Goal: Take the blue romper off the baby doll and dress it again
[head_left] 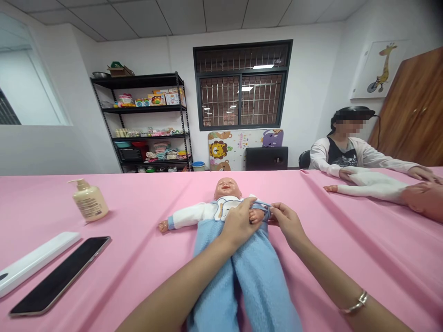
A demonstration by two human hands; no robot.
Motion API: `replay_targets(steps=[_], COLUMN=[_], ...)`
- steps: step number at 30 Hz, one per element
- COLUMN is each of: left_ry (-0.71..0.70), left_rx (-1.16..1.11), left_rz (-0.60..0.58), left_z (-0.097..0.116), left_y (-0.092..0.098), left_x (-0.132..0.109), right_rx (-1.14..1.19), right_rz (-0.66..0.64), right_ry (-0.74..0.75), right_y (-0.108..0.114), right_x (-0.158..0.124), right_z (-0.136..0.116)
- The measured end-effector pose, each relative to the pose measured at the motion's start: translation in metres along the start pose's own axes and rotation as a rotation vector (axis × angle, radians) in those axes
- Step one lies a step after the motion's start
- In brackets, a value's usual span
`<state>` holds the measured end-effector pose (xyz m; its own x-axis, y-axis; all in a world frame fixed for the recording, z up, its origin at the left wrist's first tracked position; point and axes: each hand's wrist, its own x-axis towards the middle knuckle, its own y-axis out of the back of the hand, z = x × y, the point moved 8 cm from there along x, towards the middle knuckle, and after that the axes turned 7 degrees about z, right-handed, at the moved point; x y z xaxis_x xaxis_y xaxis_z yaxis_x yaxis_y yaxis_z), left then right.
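Observation:
A baby doll lies on its back on the pink cloth, in a fuzzy blue and white outfit. One white sleeve with a blue cuff stretches out to the left. My left hand lies across the chest, its fingers closed around the doll's arm on the right side. Beside those fingers the small doll hand shows. My right hand pinches blue-edged cloth of the sleeve between thumb and fingers, next to that doll hand. Part of the sleeve is hidden behind my fingers.
To the left stand a pump bottle, a phone and a long white device. At the right, another person has hands on a second doll in white. A loaded black shelf stands against the back wall.

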<state>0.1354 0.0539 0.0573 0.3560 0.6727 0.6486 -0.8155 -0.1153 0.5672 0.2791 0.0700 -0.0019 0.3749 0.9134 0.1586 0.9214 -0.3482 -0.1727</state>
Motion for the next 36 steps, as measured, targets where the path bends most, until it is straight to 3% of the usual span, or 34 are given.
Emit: replay_targets(steps=[4, 9, 11, 15, 18, 22, 27, 31, 36], left_ry=[-0.012, -0.126, -0.155, -0.297, -0.430, -0.506, -0.603, -0.728, -0.776], left_rx=[-0.175, 0.174, 0.243, 0.279, 0.287, 0.286, 0.281, 0.344, 0.373], left_rz=[0.057, 0.028, 0.011, -0.016, -0.043, -0.067, -0.112, -0.156, -0.157], left_z=[0.000, 0.010, 0.013, 0.024, 0.034, 0.036, 0.042, 0.049, 0.053], left_y=[0.007, -0.003, -0.006, -0.009, -0.012, -0.015, -0.019, -0.023, -0.025], left_x=[0.001, -0.001, -0.003, -0.008, -0.013, -0.015, -0.020, -0.028, -0.032], right_rx=[0.154, 0.141, 0.057, -0.306, -0.515, -0.606, -0.819, -0.924, -0.779], right_rz=[-0.143, -0.240, -0.222, -0.034, 0.045, -0.031, -0.165, -0.162, -0.071], right_ry=[-0.167, -0.194, -0.098, 0.298, 0.409, 0.422, 0.522, 0.499, 0.266], right_y=[-0.009, -0.014, -0.010, 0.006, 0.007, -0.011, -0.052, -0.077, -0.074], right_x=[0.000, -0.003, -0.001, 0.006, 0.016, 0.046, 0.081, 0.094, 0.095], right_z=[0.011, 0.011, 0.005, -0.017, -0.013, -0.006, -0.024, -0.032, -0.017])
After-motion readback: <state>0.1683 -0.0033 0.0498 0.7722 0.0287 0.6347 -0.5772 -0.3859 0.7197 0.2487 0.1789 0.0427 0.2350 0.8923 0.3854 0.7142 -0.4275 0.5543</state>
